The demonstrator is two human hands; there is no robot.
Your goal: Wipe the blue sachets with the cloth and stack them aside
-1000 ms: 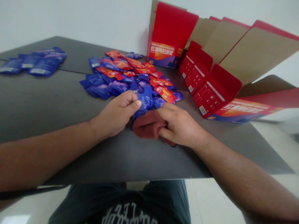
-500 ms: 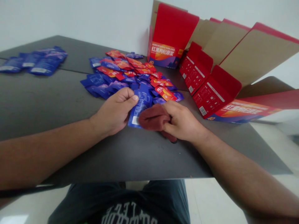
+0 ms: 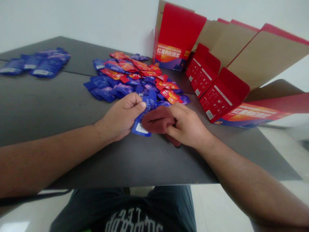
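Between thumb and fingers, my left hand (image 3: 125,116) grips a blue pouch (image 3: 141,126) by its left edge, with its printed back and white label facing up. My right hand (image 3: 189,125) is closed on a folded brown cloth (image 3: 158,120), which lies against the right side of the pouch and covers part of it. Just beyond my hands is a heap of red and blue pouches (image 3: 130,72) on the dark grey table (image 3: 135,164).
Several blue pouches (image 3: 45,64) lie in a group at the far left. Against the wall stands a red carton (image 3: 171,54) with its lid raised. More open red cartons (image 3: 220,95) line the right side, flaps up. The table's front edge runs close to my lap.
The pouch in my left hand has tilted slightly, its lower end swinging toward me. The brown cloth has shifted a little to the left over it.
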